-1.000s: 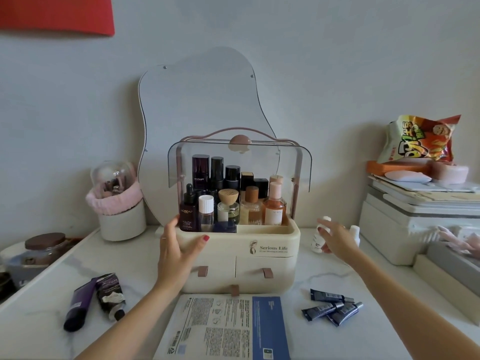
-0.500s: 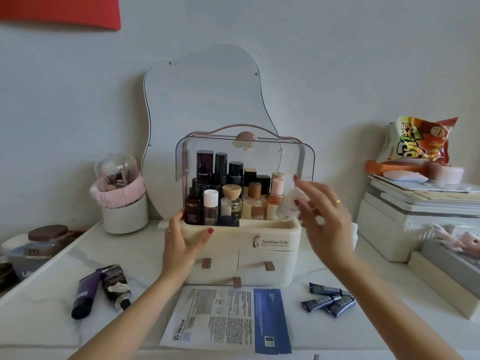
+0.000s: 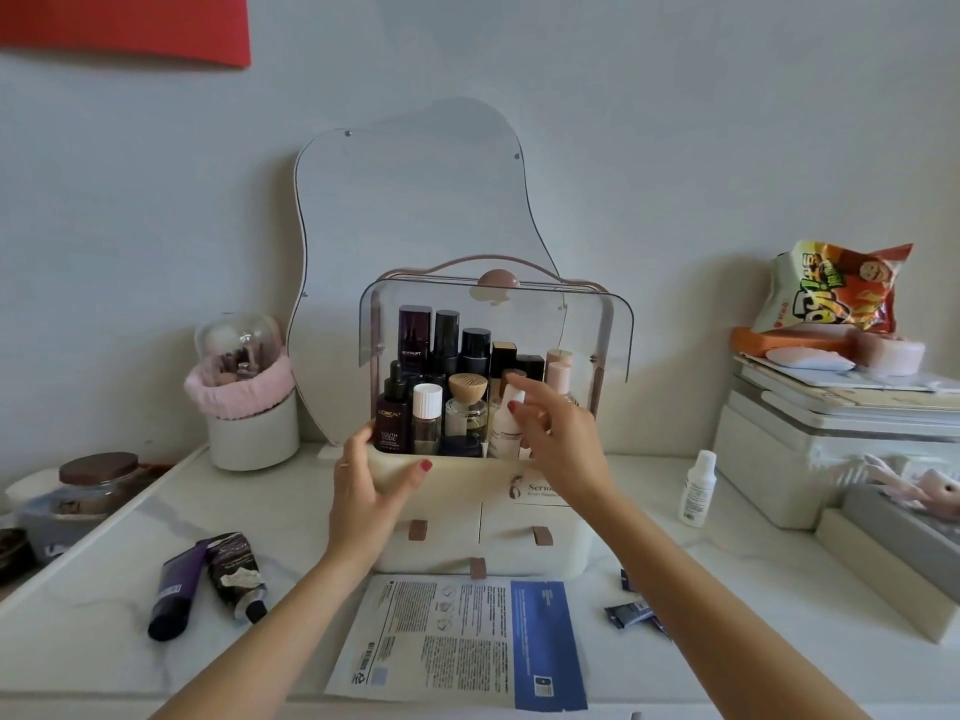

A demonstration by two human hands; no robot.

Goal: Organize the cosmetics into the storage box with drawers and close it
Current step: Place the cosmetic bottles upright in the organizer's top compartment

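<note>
Right hand [image 3: 558, 439]: grip clamped around white bottle [image 3: 506, 423], upright in top tray of storage box [image 3: 457, 543], right of front row. Left hand [image 3: 366, 491]: grip apart, fingers spread, pressing box's left front corner. Box: mid-surface, lid raised, drawers shut. Tubes [image 3: 208, 579] near left edge; small bottle [image 3: 697, 488] right.
</note>
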